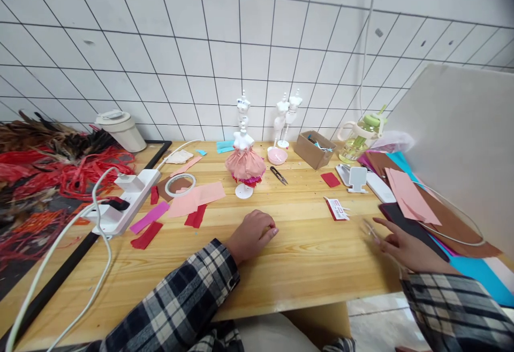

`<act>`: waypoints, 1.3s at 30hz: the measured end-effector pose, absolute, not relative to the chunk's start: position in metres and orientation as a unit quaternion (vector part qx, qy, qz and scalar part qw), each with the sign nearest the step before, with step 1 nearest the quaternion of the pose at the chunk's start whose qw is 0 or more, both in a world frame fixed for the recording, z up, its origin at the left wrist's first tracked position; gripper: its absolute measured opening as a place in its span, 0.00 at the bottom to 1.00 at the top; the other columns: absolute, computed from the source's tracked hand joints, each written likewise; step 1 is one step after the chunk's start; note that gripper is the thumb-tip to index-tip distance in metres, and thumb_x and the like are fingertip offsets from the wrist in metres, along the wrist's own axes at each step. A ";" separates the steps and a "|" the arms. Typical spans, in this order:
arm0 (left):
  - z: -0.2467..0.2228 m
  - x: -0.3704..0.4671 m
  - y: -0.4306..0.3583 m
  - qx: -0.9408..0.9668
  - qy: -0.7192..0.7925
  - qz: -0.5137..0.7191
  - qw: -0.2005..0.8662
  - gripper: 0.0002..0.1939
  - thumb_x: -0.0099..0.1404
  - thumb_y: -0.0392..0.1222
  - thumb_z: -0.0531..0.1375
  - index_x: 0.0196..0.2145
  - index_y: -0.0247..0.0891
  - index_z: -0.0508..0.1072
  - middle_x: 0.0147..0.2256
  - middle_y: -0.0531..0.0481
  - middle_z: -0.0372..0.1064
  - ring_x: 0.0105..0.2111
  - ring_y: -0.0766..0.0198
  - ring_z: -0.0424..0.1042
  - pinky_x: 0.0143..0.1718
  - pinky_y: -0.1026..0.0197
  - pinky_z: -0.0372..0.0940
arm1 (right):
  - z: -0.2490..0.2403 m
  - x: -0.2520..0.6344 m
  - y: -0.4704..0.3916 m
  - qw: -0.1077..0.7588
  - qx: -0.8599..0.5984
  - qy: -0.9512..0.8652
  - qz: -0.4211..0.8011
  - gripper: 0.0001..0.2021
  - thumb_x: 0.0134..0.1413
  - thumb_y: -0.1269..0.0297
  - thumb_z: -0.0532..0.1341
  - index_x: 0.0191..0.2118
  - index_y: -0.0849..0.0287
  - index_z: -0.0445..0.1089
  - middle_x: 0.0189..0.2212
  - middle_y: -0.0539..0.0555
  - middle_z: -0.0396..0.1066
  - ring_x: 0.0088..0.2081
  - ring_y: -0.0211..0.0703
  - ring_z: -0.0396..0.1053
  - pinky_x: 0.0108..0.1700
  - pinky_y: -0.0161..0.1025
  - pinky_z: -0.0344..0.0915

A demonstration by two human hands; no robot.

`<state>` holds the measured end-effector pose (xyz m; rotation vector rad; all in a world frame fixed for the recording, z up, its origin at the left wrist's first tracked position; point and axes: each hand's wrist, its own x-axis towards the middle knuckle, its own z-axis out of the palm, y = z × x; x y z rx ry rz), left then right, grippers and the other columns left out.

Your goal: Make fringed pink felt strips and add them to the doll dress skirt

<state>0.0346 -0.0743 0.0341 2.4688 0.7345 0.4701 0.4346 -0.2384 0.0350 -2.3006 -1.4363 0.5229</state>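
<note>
Seemingly between steps, the left hand (252, 236) curls loosely, contents hidden, and the right hand (405, 245) is too blurred to tell; the skirted mannequin (246, 163) toward the surface's (309, 272) back edge would need a forward reach.

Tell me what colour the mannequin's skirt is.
The skirt is peach-pink, with magenta and red underneath, best seen in the head view.

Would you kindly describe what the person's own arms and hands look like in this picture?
The left sleeve and right sleeve are long and plaid, dark with pale grey checks, ending at the wrists. The left hand and right hand are ungloved.
</note>
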 end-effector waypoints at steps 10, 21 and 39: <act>0.046 0.064 -0.090 0.918 0.204 0.178 0.291 0.16 0.69 0.49 0.49 0.37 0.38 0.71 0.37 0.47 0.73 0.40 0.61 0.68 0.47 0.56 0.59 | 0.052 0.354 -0.236 0.295 -0.649 -0.543 0.443 0.28 0.56 0.49 0.56 0.60 0.53 0.60 0.45 0.62 0.73 0.48 0.51 0.71 0.52 0.52 0.66; 0.031 0.122 -0.123 0.910 0.288 0.151 0.257 0.26 0.57 0.65 0.56 0.41 0.42 0.73 0.41 0.46 0.73 0.44 0.52 0.68 0.45 0.50 0.61 | 0.033 0.301 -0.216 0.274 -0.634 -0.648 0.320 0.25 0.56 0.62 0.56 0.60 0.55 0.59 0.33 0.52 0.75 0.37 0.43 0.73 0.46 0.42 0.68; 0.026 0.121 -0.126 0.946 0.154 0.176 0.225 0.16 0.65 0.56 0.55 0.42 0.45 0.73 0.43 0.51 0.73 0.44 0.59 0.66 0.45 0.54 0.54 | 0.029 0.297 -0.231 0.285 -0.657 -0.630 0.299 0.33 0.57 0.62 0.54 0.67 0.57 0.45 0.33 0.52 0.76 0.39 0.47 0.73 0.48 0.45 0.66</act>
